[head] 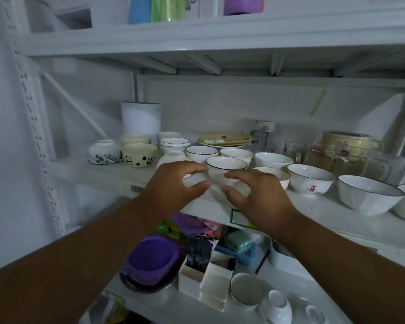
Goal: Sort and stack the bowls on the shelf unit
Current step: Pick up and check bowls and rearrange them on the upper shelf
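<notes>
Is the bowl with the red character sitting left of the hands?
No, the bowl with the red character sits right of both hands, on the middle shelf.

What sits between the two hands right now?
In the head view, a small white bowl with a dark rim sits between the left hand and right hand, apparently nested on another white bowl at the shelf's front edge.

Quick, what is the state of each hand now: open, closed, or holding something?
Left hand: fingers curled beside the black-rimmed bowl; whether it holds it cannot be told.
Right hand: the same, cannot be told.
</notes>
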